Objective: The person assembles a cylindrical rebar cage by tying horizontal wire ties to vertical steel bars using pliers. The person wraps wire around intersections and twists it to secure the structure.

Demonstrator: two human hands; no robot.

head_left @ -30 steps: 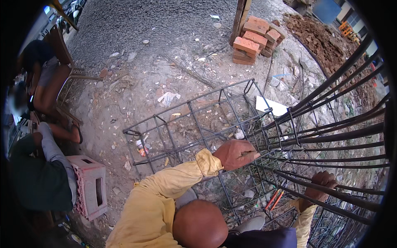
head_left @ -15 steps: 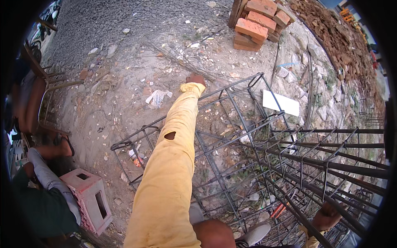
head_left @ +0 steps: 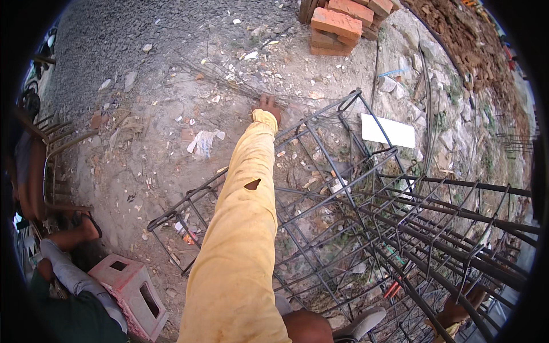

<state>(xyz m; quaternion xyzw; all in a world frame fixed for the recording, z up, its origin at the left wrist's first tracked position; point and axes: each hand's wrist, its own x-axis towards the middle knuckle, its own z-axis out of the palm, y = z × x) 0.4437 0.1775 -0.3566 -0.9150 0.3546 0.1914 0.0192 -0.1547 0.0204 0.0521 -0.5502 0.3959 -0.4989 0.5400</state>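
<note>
My left arm, in a yellow sleeve with a torn hole, stretches forward over a rebar cage [head_left: 320, 140]. My left hand [head_left: 267, 107] is low over the dirt beside thin wires [head_left: 229, 86], its fingers stretched out and apart; I see nothing held in it. At the lower right, my right hand [head_left: 462, 304] is among the dark bars of the cage, which partly cover it and hide how its fingers lie. A red-handled tool [head_left: 393, 288] shows between the bars, apart from that hand.
Stacked red bricks [head_left: 336, 24] stand at the far side. A white board [head_left: 388, 130] lies beyond the cage. On the left are a hollow block [head_left: 128, 286], a chair [head_left: 43, 166] and a seated person [head_left: 74, 286]. Gravel [head_left: 126, 34] and rubble cover the ground.
My left hand's fingers are now stretched out toward the wires, more visible than before. The view has shifted slightly; my right hand stays among the bars.
</note>
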